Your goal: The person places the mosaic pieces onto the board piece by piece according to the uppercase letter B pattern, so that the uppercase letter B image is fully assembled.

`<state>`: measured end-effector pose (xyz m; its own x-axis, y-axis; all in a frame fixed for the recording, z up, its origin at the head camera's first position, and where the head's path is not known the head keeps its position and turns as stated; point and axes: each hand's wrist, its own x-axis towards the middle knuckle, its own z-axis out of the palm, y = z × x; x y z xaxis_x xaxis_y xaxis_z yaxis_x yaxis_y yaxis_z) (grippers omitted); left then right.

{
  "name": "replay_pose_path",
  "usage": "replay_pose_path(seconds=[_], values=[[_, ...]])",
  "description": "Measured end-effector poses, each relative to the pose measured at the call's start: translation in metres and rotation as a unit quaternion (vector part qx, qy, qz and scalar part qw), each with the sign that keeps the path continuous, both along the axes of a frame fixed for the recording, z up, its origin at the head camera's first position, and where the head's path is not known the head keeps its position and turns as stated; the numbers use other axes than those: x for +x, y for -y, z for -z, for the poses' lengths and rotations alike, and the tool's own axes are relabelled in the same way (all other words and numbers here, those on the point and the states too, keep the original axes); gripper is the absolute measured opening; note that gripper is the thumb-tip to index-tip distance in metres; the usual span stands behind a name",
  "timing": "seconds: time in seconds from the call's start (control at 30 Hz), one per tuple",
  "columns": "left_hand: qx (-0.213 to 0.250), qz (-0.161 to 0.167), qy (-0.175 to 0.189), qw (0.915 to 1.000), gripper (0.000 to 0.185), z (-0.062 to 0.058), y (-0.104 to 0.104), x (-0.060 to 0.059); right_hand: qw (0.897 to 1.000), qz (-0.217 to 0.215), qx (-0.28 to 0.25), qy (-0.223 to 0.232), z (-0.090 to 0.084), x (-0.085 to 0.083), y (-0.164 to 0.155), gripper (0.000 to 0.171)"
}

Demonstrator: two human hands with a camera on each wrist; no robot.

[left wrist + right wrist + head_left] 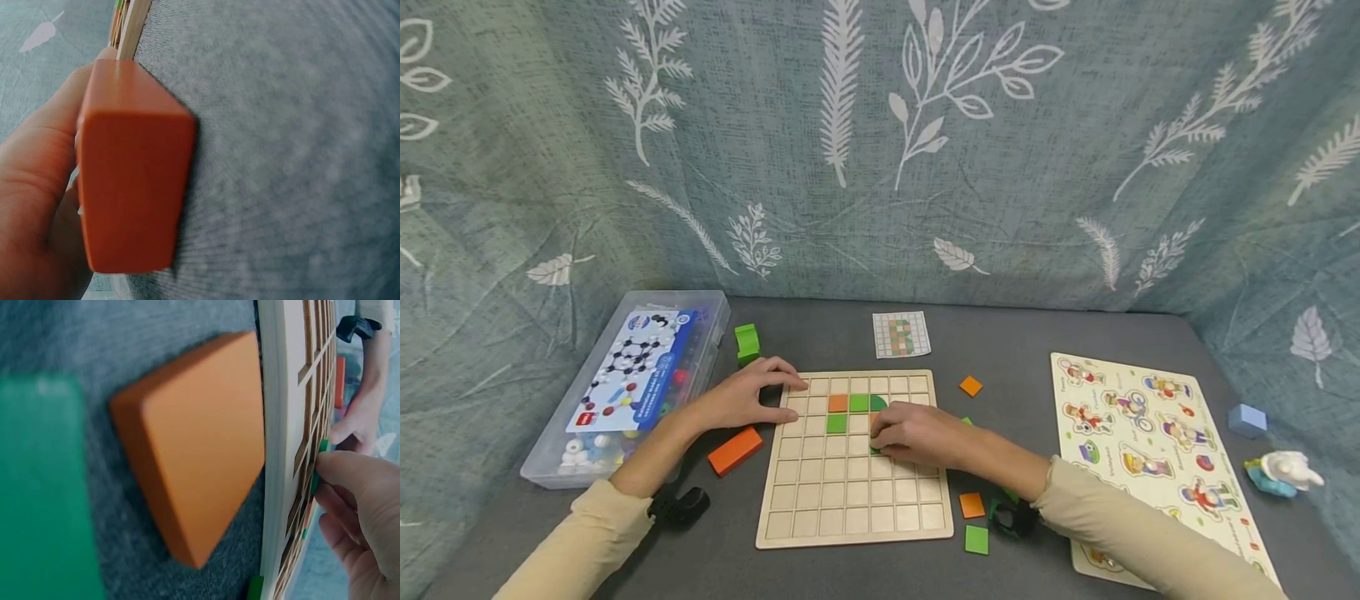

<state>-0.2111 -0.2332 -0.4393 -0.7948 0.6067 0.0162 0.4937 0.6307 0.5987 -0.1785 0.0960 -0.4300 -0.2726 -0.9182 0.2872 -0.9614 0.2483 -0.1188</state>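
A wooden grid board (797, 497) lies flat with several coloured tiles in its cells. My right hand (917, 433) is over its upper right part and pinches a green tile (315, 481) between thumb and fingers at the board's surface. Close by are an orange tile (838, 403), a light green tile (859, 403) and a dark green rounded tile (878, 402). The fingers partly hide the tiles under them. My left hand (748, 396) touches the board's left edge, thumb and fingers spread and holding nothing. Beside it lies an orange block (735, 452).
A printed pattern card (901, 335) lies behind the board. Loose orange (972, 505) and green tiles (977, 540) are at right, near a picture puzzle board (1078, 450). A clear plastic box (550, 454) and a green block (747, 343) stand left; a blue block (1247, 421) sits far right.
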Motion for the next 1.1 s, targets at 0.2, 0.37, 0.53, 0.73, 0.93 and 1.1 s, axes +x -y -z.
replay_pose_path(seconds=[0.2,0.37,0.53,0.73,0.93,1.1], values=[[-0.001,0.0,0.0,1.0,0.04,-0.001,0.001,0.001,1.0,0.014,0.002,-0.013,-0.001,0.004,0.002,0.009],[-0.002,-0.001,-0.001,1.0,0.04,-0.001,0.0,0.001,0.999,0.013,-0.002,-0.036,-0.001,0.006,0.002,0.009],[-0.003,-0.002,0.001,1.0,0.041,0.0,-0.001,0.001,0.998,0.033,-0.031,-0.046,-0.007,0.006,-0.013,0.015],[-0.006,-0.004,-0.001,1.0,0.04,0.001,0.0,0.001,0.979,0.181,-0.043,0.08,-0.013,0.0,-0.058,0.03],[-0.005,-0.006,-0.004,1.0,0.04,0.002,0.001,0.0,0.928,0.302,-0.089,0.196,-0.002,-0.018,-0.098,0.047],[-0.005,-0.005,-0.003,1.0,0.04,0.001,0.0,0.0,0.904,0.322,-0.098,0.265,0.009,-0.03,-0.117,0.054]])
